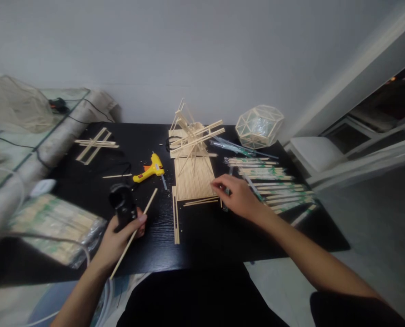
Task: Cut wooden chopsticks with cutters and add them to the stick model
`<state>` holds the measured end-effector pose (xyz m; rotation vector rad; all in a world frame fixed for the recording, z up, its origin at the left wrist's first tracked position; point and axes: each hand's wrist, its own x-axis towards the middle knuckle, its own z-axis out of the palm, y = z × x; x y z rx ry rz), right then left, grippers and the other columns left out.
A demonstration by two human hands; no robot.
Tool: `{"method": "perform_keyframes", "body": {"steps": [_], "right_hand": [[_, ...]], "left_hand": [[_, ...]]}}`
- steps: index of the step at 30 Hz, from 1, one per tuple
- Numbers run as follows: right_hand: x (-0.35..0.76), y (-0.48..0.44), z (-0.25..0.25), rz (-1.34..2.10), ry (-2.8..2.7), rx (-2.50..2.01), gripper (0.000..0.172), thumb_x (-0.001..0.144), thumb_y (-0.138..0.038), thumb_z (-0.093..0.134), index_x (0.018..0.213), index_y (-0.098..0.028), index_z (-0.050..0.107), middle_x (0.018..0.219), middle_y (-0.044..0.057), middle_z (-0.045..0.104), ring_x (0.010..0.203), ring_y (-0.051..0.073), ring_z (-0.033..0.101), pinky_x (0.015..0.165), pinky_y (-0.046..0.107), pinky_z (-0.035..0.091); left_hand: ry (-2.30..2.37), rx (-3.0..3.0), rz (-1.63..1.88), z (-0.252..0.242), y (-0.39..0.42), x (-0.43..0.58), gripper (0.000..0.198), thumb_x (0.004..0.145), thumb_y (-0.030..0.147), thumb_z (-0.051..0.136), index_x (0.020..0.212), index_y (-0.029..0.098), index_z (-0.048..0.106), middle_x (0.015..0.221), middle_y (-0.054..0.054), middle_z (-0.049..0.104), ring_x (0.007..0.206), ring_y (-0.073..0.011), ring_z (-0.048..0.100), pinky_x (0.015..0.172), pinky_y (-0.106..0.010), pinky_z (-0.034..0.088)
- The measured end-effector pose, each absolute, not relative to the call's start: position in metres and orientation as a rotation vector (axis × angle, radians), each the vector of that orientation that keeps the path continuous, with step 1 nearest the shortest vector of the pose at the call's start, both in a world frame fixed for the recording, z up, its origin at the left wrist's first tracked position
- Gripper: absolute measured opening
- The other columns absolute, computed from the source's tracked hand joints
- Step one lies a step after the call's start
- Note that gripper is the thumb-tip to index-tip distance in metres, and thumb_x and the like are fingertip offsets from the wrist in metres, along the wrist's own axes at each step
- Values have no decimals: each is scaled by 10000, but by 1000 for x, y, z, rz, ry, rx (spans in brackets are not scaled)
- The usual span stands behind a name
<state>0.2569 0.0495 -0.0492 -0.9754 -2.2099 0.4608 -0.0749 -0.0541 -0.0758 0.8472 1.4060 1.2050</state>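
My left hand [127,231] is closed around a long thin wooden stick [134,234], which slants up to the right. A black object [122,206] of a kind I cannot make out rises from the same hand. My right hand [234,193] has its fingertips pinched together at the right edge of a flat panel of wooden sticks [193,177]; what they hold, if anything, is hidden. Behind the panel stands a stick-built structure [190,134] with crossing arms. Loose sticks [176,215] lie along the panel's left side, and more sticks [202,200] lie along its front edge.
A yellow glue gun [150,169] rests left of the panel. Crossed sticks [96,145] lie at the back left, above a plastic-wrapped stick bundle [57,227]. Several paper-banded sticks [277,186] spread at right, below a stick polyhedron [259,127]. Cables run along the left.
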Motion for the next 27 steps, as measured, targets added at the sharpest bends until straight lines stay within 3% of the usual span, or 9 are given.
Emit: {"method": "perform_keyframes", "body": {"steps": [6,10,14,19,27], "right_hand": [[250,45,-56,622,-2472,-1001,198,966,-58,565,976,-179,721,995,90,744,964,217,694,910,386,558],[245,45,-55,678,-2513,-1014,162,978,-94,596,969,-189,726,996,85,744,955,217,689,904,391,555],[233,42,-58,674,-2575,-1022,137,995,-119,600,986,-183,721,1005,94,743,960,219,687,901,383,546],[224,42,-62,646,-2629,-1113,131,999,-117,595,1017,-174,712,1018,106,737,967,227,687,878,358,532],[221,43,-59,782,-2611,-1137,204,954,-10,541,982,-158,679,1014,99,718,926,211,665,843,340,516]], "left_hand": [[1497,1293,853,-61,-35,-56,416,795,539,759,658,158,664,610,0,579,597,-138,502,591,-251,400],[1421,1410,776,-42,-16,-41,365,853,500,704,706,166,689,573,30,518,559,-126,448,566,-248,359],[1242,1522,636,-26,5,-29,274,845,400,731,710,165,690,626,10,597,604,-132,511,622,-258,396],[1074,1632,499,-13,28,-17,236,842,370,742,728,169,696,614,22,591,560,-107,482,556,-241,367],[902,1466,446,-35,38,-24,248,808,387,795,840,149,731,570,15,600,496,-91,485,482,-218,357]]}}
